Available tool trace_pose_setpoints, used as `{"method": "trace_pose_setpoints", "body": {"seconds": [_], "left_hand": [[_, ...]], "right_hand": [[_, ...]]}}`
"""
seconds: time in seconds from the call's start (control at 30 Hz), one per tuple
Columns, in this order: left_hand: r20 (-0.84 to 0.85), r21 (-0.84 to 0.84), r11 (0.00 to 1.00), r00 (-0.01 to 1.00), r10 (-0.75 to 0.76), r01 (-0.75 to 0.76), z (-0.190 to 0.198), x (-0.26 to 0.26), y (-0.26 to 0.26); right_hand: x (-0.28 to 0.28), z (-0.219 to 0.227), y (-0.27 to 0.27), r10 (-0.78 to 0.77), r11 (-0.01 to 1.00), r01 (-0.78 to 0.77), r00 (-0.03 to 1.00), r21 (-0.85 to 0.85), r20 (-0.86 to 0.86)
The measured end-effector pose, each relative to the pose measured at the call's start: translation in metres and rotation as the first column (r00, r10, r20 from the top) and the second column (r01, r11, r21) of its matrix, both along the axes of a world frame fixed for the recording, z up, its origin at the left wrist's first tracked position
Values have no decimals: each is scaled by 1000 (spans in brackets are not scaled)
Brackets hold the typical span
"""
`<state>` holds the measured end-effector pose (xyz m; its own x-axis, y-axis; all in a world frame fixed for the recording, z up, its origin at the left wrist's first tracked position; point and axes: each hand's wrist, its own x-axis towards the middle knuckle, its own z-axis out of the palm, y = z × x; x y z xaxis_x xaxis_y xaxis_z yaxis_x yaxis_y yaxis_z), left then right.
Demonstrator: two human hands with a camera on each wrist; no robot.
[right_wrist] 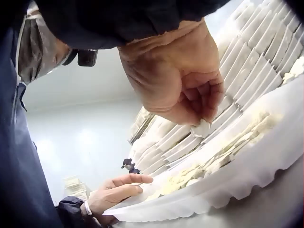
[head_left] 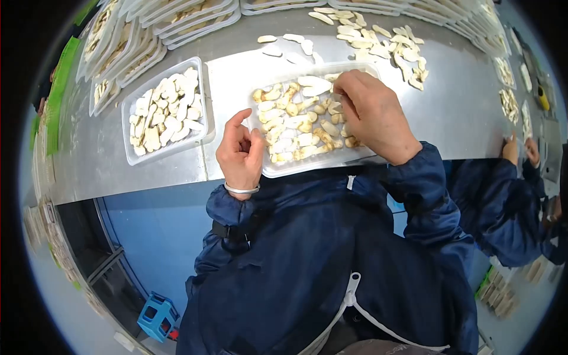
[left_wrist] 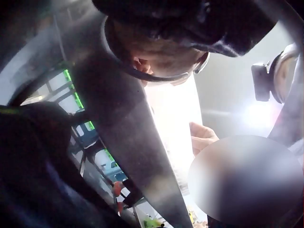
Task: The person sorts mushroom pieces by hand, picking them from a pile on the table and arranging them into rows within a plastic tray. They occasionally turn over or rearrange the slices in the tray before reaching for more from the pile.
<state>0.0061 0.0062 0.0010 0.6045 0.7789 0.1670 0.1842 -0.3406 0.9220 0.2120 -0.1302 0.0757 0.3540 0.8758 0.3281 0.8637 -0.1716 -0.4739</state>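
A clear plastic tray of pale and brown-edged mushroom pieces stands on the table in front of me. Above the tray's right part is my right hand, fingers bent downward. In the right wrist view this hand pinches a small white mushroom slice between thumb and fingertips. At the tray's left rim is my left hand, a bangle on its wrist. Its thumb and forefinger point forward beside the rim, loosely bent, with nothing between them.
A second tray heaped with mushroom slices stands to the left. Loose slices lie behind the front tray. Stacked trays line the back. Another person's hands are at the far right. A blue stool stands below the table.
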Motion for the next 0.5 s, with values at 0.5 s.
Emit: {"method": "trace_pose_setpoints", "body": {"seconds": [0.5], "left_hand": [[-25,13,999,999,32,-32,4,0,-1]], "right_hand": [[33,0,-12,-110,991,114,992,-69,56]]}}
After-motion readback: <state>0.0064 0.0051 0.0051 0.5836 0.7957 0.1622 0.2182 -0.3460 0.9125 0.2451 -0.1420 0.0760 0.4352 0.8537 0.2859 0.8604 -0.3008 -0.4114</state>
